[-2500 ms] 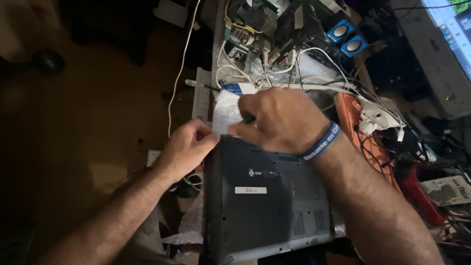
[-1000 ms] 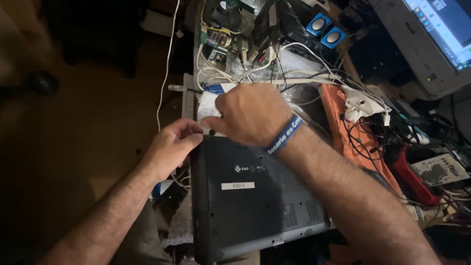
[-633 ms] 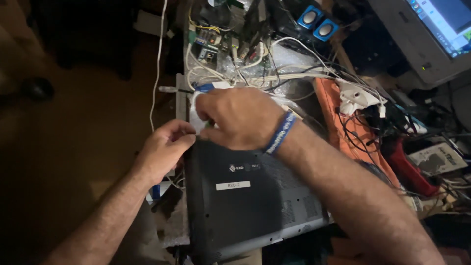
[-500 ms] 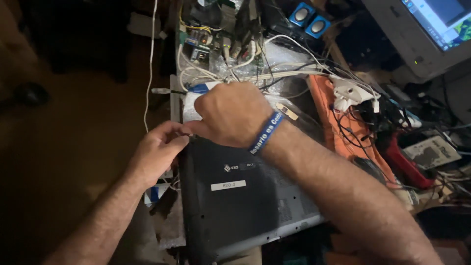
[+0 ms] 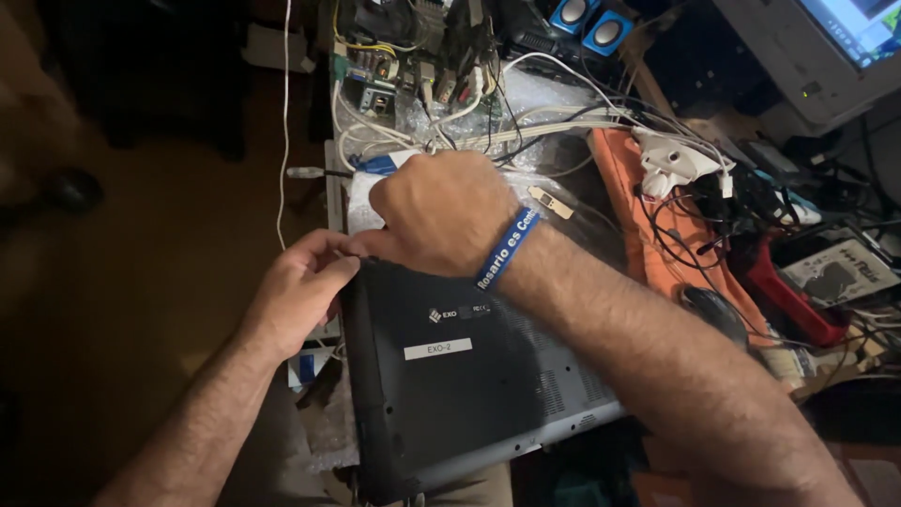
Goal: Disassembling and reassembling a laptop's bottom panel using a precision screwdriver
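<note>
A dark laptop point(image 5: 460, 376) lies bottom side up in the lower middle of the frame, resting on the cluttered surface point(image 5: 582, 188) with its near corner hanging toward the bottom edge. A small white label and rows of vent slots show on its underside.

The left forearm comes up from the lower left corner, and the left hand point(image 5: 300, 291) sits at the laptop's upper left corner, knuckles up, fingers curled against the edge there. It touches the case; whether it truly grips it cannot be told. The right forearm crosses from the lower right, lying over the laptop's right side, with a blue wristband point(image 5: 505, 246) at the wrist. The right hand point(image 5: 441, 211) is curled into a loose fist over the laptop's far edge, fingertips tucked down and hidden, so what it pinches, if anything, cannot be told. The two hands meet, thumb to fingers, at that corner.

Just beyond the hands lies a white sheet with a blue patch point(image 5: 361, 183). To the right is an orange cloth point(image 5: 624, 188) under a white plug block point(image 5: 676, 160) and tangled black cables. Farther up, a bare circuit board point(image 5: 375, 84) with white wires stands at the top centre, two small blue speakers point(image 5: 587, 21) beside it, and a grey monitor point(image 5: 807, 56) fills the upper right corner. The floor at the left is dark.
</note>
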